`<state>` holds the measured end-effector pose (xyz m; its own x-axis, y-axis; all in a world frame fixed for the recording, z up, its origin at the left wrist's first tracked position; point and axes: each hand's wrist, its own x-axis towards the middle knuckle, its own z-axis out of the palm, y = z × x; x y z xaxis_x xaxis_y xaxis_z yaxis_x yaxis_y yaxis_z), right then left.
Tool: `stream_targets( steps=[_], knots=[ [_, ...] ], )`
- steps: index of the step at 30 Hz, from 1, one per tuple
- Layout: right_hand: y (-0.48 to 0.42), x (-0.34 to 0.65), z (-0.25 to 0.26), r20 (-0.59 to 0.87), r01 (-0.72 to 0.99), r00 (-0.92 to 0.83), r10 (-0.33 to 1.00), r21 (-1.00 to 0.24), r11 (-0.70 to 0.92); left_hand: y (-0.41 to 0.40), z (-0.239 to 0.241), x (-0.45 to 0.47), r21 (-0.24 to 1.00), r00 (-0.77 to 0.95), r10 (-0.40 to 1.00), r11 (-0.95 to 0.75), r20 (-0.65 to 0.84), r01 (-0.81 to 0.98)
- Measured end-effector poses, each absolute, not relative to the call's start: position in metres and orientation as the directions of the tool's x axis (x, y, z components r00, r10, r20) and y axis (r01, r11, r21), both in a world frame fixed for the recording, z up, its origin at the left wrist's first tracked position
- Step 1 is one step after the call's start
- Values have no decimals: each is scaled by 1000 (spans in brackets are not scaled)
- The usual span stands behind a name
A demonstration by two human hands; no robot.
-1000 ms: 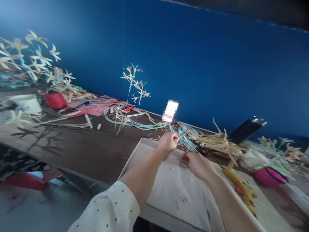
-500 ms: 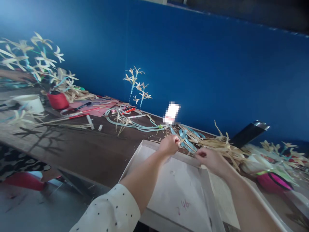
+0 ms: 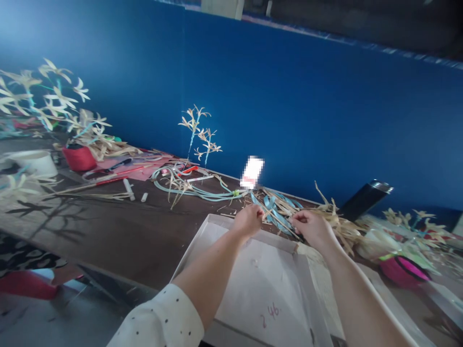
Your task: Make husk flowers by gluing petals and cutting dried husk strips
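My left hand [image 3: 249, 221] is closed in a pinch above the far rim of a shallow white cardboard box [image 3: 249, 279]. A thin, pale dried strip [image 3: 266, 212] sticks out from its fingertips. Just right of it, my right hand [image 3: 311, 227] has thumb and fingers pressed together; whatever sits between them is too small to make out. Light-blue ribbon [image 3: 277, 214] and dried straw-coloured husks [image 3: 334, 219] lie behind both hands. Handwritten red marks show on the box bottom.
Husk flowers on blue-wrapped stems [image 3: 195, 125] stand by the blue wall. A black flask [image 3: 365, 200] leans at the right, near a pink pouch [image 3: 403, 271]. Coiled pale-blue cord [image 3: 202, 195], a red pouch [image 3: 78, 158] and a white cup [image 3: 34, 164] are leftward.
The strip that spanned the gap between my hands now shows only by my left fingertips. Another person's hand at the far left has gone from view. The view has shifted slightly.
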<state>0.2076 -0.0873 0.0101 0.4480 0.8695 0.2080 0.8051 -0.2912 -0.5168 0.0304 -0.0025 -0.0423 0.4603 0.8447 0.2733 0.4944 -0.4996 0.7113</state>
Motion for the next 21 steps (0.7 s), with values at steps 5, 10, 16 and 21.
stream_targets(
  steps=[5,10,16,21],
  knots=[
    [-82,207,3,175,755,524,833,-548,-360,0,-45,31,705,461,839,-513,290,490],
    [-84,210,10,159,791,512,844,-472,-390,1,-46,32,715,463,835,-516,298,471],
    [-83,221,6,269,852,498,824,-329,-408,-1,-46,32,720,456,840,-508,294,473],
    [-73,233,-19,148,862,452,880,-324,-389,-1,-45,33,698,459,832,-528,311,483]
  ],
)
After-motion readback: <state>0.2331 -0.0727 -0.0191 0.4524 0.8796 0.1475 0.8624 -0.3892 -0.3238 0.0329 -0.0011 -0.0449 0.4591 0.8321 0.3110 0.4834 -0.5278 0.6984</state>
